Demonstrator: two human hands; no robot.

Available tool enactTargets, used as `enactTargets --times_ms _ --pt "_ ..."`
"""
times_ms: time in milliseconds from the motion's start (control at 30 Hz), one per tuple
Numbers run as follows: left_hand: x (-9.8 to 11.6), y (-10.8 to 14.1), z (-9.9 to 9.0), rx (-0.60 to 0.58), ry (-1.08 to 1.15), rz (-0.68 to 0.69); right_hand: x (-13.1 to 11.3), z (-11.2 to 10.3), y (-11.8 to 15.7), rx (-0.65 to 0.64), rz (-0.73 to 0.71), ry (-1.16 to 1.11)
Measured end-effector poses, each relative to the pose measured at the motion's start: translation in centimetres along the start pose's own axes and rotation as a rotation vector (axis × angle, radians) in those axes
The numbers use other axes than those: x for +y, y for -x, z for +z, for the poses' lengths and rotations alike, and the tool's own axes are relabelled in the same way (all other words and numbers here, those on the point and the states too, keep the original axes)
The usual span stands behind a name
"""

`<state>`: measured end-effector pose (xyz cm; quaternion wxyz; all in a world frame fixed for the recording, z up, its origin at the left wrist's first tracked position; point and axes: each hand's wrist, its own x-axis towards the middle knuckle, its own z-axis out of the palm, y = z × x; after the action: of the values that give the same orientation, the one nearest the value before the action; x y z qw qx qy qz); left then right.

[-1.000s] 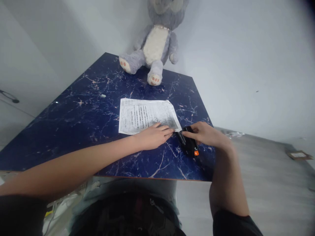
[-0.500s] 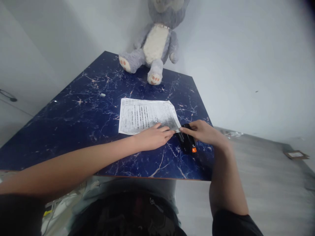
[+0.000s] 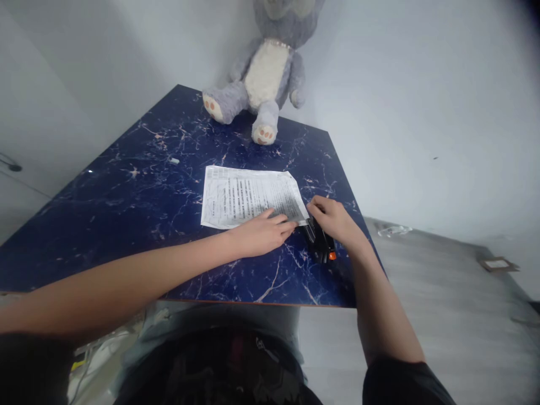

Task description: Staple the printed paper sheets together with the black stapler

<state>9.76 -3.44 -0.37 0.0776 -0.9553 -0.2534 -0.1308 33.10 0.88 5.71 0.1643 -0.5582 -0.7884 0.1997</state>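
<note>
Small white piece (image 3: 174, 161): is lying beyond and to the left of the left hand (image 3: 268, 232), well apart from it on the dark blue tabletop (image 3: 105, 225).
Paper (image 3: 248, 197): is lying flat, under and just beyond the left hand, its near right corner reaching toward the right hand (image 3: 331, 216); how many sheets there are, I cannot tell. It should be handling as light, bendy and easy to crease or slide, so a flat palm near the edge is suiting it better than a pinch at mid-sheet.
Left hand: is spreading open, palm down, fingers resting on the paper's near right part without closing on anything.
Soft toy (image 3: 265, 79): is sitting beyond both hands, well apart from them.
Stapler (image 3: 324, 247): is lying under and just nearer than the right hand, black with an orange tip, its far end meeting the paper's corner. It is probably feeling stiff, smooth and fairly light; the sides of its body are offering the surest hold.
Right hand: is bending its fingers inward over the stapler's far end; whether they are gripping it, I cannot tell.
Clear wrapper (image 3: 394, 230): is lying right of the right hand, on the floor.
</note>
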Motion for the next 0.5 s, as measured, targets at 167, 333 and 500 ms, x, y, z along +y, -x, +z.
enactTargets --times_ms 167,333,500 --pt "0.0 0.0 -0.1 -0.020 0.002 -0.006 0.2 0.0 -0.1 -0.008 0.052 -0.034" --pt "0.0 0.0 -0.3 -0.021 0.003 -0.020 0.0 0.7 -0.3 -0.005 0.045 -0.037" --pt "0.0 -0.1 -0.2 -0.001 0.037 -0.024 0.0 1.2 -0.4 -0.007 0.046 -0.037"
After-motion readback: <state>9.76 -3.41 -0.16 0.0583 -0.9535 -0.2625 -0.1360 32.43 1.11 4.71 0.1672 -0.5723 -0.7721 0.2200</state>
